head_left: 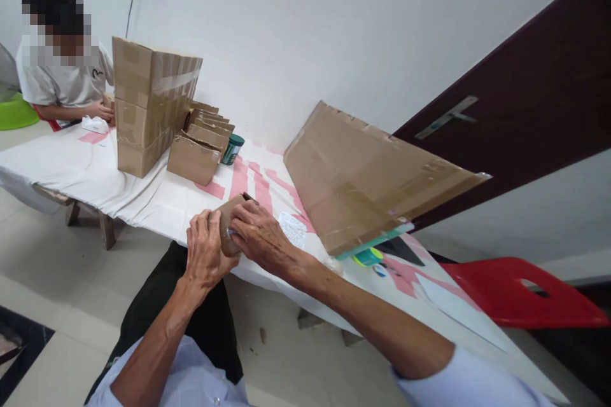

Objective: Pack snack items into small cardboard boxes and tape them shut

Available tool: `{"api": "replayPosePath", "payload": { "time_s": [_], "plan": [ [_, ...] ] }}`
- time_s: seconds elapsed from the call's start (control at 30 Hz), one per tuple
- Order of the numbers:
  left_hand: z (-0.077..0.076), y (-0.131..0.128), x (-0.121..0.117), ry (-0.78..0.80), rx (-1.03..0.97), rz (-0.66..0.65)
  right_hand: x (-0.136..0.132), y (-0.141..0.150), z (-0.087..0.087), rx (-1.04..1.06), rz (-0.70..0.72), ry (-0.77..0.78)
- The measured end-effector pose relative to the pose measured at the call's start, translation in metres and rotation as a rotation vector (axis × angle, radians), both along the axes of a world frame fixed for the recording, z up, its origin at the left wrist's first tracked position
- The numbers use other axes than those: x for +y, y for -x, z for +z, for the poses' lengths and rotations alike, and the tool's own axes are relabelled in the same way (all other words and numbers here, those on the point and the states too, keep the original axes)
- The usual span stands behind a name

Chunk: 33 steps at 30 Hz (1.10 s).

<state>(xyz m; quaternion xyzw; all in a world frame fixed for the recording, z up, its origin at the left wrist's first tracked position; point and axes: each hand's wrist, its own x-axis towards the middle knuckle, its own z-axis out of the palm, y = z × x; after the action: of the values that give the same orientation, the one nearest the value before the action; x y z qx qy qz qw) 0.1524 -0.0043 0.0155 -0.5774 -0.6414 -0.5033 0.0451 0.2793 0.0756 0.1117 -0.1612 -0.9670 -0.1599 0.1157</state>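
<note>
Between my two hands is a small brown cardboard box (230, 219), held above the near edge of the table. My left hand (206, 248) is wrapped round its left side and underside. On the other side my right hand (258, 229) grips it, fingers curled over the face; a bit of clear tape or film seems to shine near the fingertips. A dark gap shows at the box's upper end. Much of the box is covered by my fingers.
Taped boxes (143, 108) stand stacked at the left, beside a row of open cartons (193, 159) and a green can (233, 149). A large cardboard sheet (363, 184) leans at the right, near tape rolls (367, 257) and a red chair (525, 292). Another person (67, 76) sits far left.
</note>
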Motion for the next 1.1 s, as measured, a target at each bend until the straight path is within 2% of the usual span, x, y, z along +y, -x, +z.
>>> {"api": "replayPosePath", "payload": {
  "time_s": [0.2, 0.3, 0.4, 0.5, 0.57, 0.7, 0.87, 0.97, 1.03, 1.1],
  "plan": [
    [0.001, -0.001, -0.001, 0.025, -0.012, -0.017, 0.000, 0.000, 0.000, -0.005, 0.003, 0.019],
    [0.000, 0.004, -0.001, 0.019, -0.023, -0.032, -0.002, -0.001, 0.003, 0.009, 0.058, 0.058],
    [-0.006, 0.020, -0.001, 0.044, -0.059, -0.088, -0.002, -0.006, 0.009, 0.189, 0.116, 0.131],
    [-0.016, 0.048, -0.002, 0.077, -0.113, -0.184, 0.006, -0.013, 0.009, 0.437, 0.068, 0.216],
    [-0.023, 0.068, -0.004, 0.098, -0.139, -0.235, 0.014, -0.016, 0.001, 0.499, 0.028, 0.309],
    [-0.035, 0.096, -0.010, 0.133, -0.226, -0.300, 0.021, -0.015, -0.031, 0.483, 0.015, 0.490],
    [-0.037, 0.104, -0.012, 0.090, -0.469, -0.346, 0.010, -0.003, -0.060, 0.441, 0.088, 0.494],
    [-0.031, 0.106, -0.012, 0.062, -0.487, -0.360, 0.022, -0.007, -0.070, 0.504, 0.096, 0.475],
    [-0.026, 0.108, -0.014, 0.093, -0.448, -0.369, 0.043, -0.019, -0.079, 0.590, 0.006, 0.456],
    [-0.021, 0.110, -0.014, 0.138, -0.386, -0.368, 0.070, -0.036, -0.091, 0.605, -0.208, 0.425]
  ]
}}
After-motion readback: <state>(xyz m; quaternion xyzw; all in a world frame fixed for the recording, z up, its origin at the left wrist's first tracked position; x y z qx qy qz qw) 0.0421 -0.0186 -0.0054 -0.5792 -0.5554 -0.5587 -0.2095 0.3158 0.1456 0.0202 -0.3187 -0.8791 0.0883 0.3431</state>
